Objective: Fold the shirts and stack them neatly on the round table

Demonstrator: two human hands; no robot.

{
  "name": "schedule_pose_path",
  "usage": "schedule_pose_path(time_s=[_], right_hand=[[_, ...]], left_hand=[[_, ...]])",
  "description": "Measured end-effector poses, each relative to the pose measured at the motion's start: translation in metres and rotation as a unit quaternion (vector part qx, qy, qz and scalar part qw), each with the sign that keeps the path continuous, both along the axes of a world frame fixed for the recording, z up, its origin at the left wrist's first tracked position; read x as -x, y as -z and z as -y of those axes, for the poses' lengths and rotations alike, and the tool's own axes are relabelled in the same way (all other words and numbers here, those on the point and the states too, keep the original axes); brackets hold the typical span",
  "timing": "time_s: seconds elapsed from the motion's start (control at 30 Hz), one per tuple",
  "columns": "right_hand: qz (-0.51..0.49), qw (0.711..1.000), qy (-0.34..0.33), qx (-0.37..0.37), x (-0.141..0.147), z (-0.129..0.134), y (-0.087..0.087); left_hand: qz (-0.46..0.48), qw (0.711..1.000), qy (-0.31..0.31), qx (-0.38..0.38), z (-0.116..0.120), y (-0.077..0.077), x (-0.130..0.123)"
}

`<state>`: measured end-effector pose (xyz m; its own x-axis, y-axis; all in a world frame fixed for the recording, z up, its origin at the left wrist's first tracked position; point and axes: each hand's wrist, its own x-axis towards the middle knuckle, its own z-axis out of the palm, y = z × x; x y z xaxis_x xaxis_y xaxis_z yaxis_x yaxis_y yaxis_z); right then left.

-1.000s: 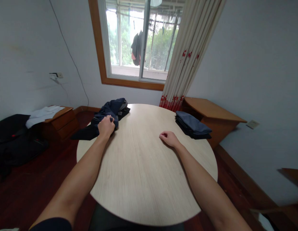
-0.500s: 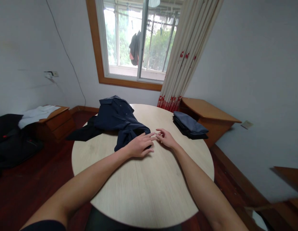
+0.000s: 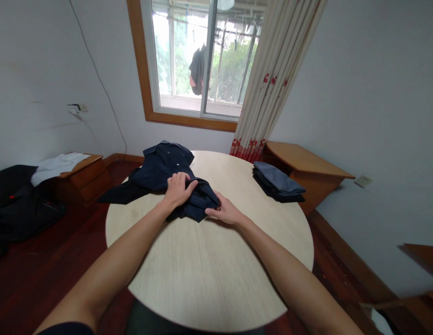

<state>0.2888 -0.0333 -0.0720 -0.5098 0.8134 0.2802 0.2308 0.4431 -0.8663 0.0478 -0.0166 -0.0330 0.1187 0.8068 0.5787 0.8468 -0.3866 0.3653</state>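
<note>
Round pale wood-grain table (image 3: 209, 274) fills centre and lower centre of frame. At its right side sits a folded clothes stack (image 3: 280, 181), slate-blue on top over black layers, well apart from both hands. Black cloth (image 3: 121, 193) juts past the table's left edge, partly covered by the work piece. Beyond: window (image 3: 199, 60) top centre, cream curtain (image 3: 282, 56) with red motifs beside it, brown wooden desk (image 3: 307, 160) right of centre, wooden cabinet (image 3: 89, 177) at left with white cloth (image 3: 59, 165) on it, black bag (image 3: 24, 209) at far left. Work piece: navy button-front shirt (image 3: 158, 170), lying on the table from left of centre to mid-frame; far part fairly flat, near part bunched and creased, its end turned toward frame centre. Left hand (image 3: 178, 190) rests on the bunched part and hides some of it; fingers bent, thumb extended, grip cannot be told. Right hand (image 3: 225, 209) is at the bunched end, thumb and fingers narrow around the cloth edge; cannot tell whether they pinch it. Counts: shirt, 1; pale buttons visible on it, 2; folded stack, 1 (layers not countable); hands, 2.
</note>
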Motion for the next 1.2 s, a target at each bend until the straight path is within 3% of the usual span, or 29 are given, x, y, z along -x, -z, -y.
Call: schedule_pose_path(time_s=[0.2, 0.33, 0.47, 0.57, 0.63, 0.7, 0.77, 0.87, 0.93, 1.0, 1.07, 1.13, 1.2], right_hand=[[0.05, 0.998, 0.042, -0.024, 0.007, -0.002, 0.002], [0.079, 0.989, 0.099, -0.077, -0.008, -0.01, -0.006], [0.027, 0.958, 0.251, -0.138, -0.043, -0.025, -0.018], [-0.045, 0.914, 0.379, -0.136, -0.069, -0.04, -0.021], [-0.084, 0.896, 0.419, -0.119, -0.077, -0.046, -0.02], [-0.122, 0.902, 0.406, -0.087, -0.077, -0.047, -0.02], [-0.152, 0.933, 0.326, -0.03, -0.071, -0.04, -0.025], [-0.13, 0.981, 0.09, 0.115, -0.063, -0.017, -0.037], [-0.055, 0.969, -0.093, 0.221, -0.059, -0.002, -0.046], [-0.007, 0.94, -0.202, 0.274, -0.056, 0.005, -0.05], [-0.039, 0.951, -0.172, 0.253, -0.056, 0.001, -0.048], [-0.104, 0.975, -0.042, 0.192, -0.058, -0.011, -0.038], [-0.133, 0.977, 0.082, 0.143, -0.062, -0.026, -0.023]], left_hand=[[-0.055, 0.997, 0.033, 0.043, -0.007, 0.009, 0.009], [-0.046, 0.998, 0.013, 0.038, -0.013, 0.015, 0.016], [-0.061, 0.994, -0.069, 0.059, -0.018, 0.019, 0.025], [-0.067, 0.989, -0.104, 0.075, -0.02, 0.021, 0.03], [-0.054, 0.99, -0.104, 0.082, -0.021, 0.023, 0.03], [-0.025, 0.992, -0.09, 0.089, -0.022, 0.023, 0.03], [0.032, 0.991, -0.071, 0.106, -0.023, 0.024, 0.029], [0.187, 0.973, -0.025, 0.135, -0.027, 0.022, 0.027], [0.305, 0.943, 0.027, 0.134, -0.029, 0.021, 0.023], [0.397, 0.903, 0.087, 0.141, -0.029, 0.018, 0.016], [0.451, 0.863, 0.143, 0.177, -0.024, 0.017, 0.006], [0.474, 0.827, 0.196, 0.23, -0.015, 0.016, -0.006], [0.476, 0.787, 0.259, 0.294, -0.003, 0.014, -0.016]])
